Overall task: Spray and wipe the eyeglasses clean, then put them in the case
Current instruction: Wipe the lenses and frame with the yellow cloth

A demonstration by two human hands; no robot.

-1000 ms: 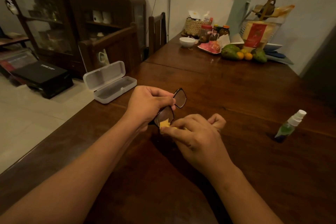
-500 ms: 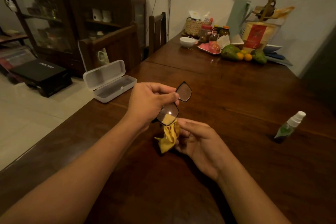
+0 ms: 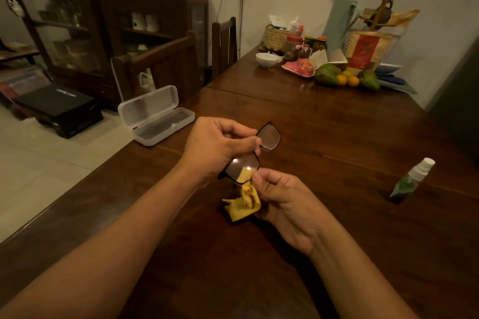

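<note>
Left grip firm around eyeglasses, right grip tight on yellow cloth behind lens.

This is looking like a home dining room: a long wooden table is filling the middle, a glass-fronted cabinet is standing upper left, and fruit and jars are sitting upper right.

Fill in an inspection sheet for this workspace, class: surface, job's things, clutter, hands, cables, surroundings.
Surface: dark polished wooden table.
Job's things: black-framed eyeglasses held above it; yellow cloth against the nearer lens; white plastic case open near the left edge; green spray bottle, white nozzle, upright at right.
Clutter: white bowl, jars, green and orange fruit at the far end.
Hands: left hand grips the eyeglasses; right hand pinches the cloth.
Cables: thin cord hanging down the wall.
Surroundings: dark glass-front cabinet, wooden chair.
</note>
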